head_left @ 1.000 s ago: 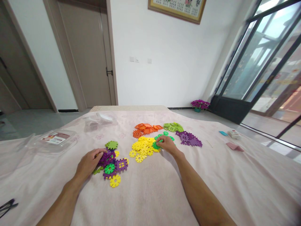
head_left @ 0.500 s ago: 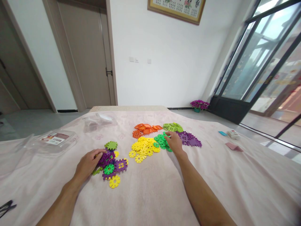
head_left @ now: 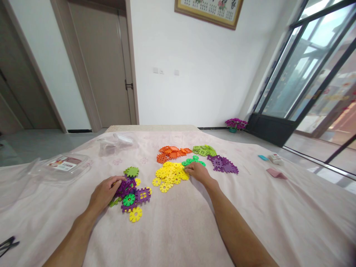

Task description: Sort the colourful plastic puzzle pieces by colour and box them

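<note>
On the left, my left hand point(head_left: 105, 190) is closed around the near edge of a stack of purple building pieces point(head_left: 128, 187). Green and yellow pieces lie mixed with that stack, among them a green notched disc point(head_left: 129, 200) and a yellow notched disc point(head_left: 135, 214). My right hand point(head_left: 198, 172) pinches at the right edge of the yellow disc pile point(head_left: 170, 174). Its fingertips are where a small green disc lay; the disc is mostly hidden by them. Just behind that hand spreads the pile of green discs point(head_left: 194, 161).
Orange pieces point(head_left: 170, 152), light green pieces point(head_left: 205, 150) and purple pieces point(head_left: 224, 164) form separate piles farther back. Clear plastic boxes point(head_left: 75, 167) stand at left. A blue item point(head_left: 263, 157), a white box point(head_left: 275, 159) and a pink cloth point(head_left: 276, 173) lie right. Glasses point(head_left: 9, 243) rest front left.
My right hand has moved left and nearer, from the green discs to the edge of the yellow pile, and its fingers have closed. My left hand has stayed in place.
</note>
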`<state>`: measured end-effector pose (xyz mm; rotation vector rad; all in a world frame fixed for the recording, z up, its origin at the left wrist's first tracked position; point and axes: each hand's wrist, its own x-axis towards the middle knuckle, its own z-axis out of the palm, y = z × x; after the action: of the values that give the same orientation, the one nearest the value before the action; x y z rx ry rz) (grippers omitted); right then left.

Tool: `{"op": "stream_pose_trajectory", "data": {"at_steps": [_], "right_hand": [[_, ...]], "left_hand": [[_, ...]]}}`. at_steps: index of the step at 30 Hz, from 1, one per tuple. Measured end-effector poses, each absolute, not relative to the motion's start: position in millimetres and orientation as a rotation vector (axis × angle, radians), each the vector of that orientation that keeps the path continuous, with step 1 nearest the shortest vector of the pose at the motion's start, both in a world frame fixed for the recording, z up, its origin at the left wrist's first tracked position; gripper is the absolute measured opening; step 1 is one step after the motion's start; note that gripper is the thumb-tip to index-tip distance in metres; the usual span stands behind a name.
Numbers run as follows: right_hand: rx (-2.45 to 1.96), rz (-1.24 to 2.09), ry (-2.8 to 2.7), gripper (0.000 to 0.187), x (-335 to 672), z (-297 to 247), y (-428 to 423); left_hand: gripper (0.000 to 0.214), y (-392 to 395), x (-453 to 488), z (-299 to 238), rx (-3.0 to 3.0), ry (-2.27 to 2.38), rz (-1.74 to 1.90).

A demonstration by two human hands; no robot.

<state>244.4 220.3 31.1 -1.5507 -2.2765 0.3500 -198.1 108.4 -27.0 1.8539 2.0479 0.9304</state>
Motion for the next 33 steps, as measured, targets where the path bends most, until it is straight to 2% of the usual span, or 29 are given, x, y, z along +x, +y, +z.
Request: {"op": "stream_pose_trajectory", "data": {"at_steps": [3, 11, 15, 21, 33], "right_hand": [[-1.541, 0.294, -2.274, 0.034, 245, 29, 222], [-1.8, 0.096, -1.875, 0.031, 254, 22, 228], [-1.702, -0.045, -1.989, 0.041, 258, 14, 226], [-1.527, 0.035, -2.312, 0.035, 248, -1, 221], [-1.726, -0.195, -2.177, 0.037, 255, -9, 231]], "left_hand": [[0.039, 109, -198, -27, 1.85, 2.056, 0.928], [0.039, 107, -196, -24, 1.834, 2.062, 0.921], [0.04, 108, -198, -26, 1.837, 2.055, 0.929], [0.041, 108, -197, -25, 1.837, 2.049, 0.913], [0.04, 105, -194, -21, 1.841, 2.006, 0.93]]}}
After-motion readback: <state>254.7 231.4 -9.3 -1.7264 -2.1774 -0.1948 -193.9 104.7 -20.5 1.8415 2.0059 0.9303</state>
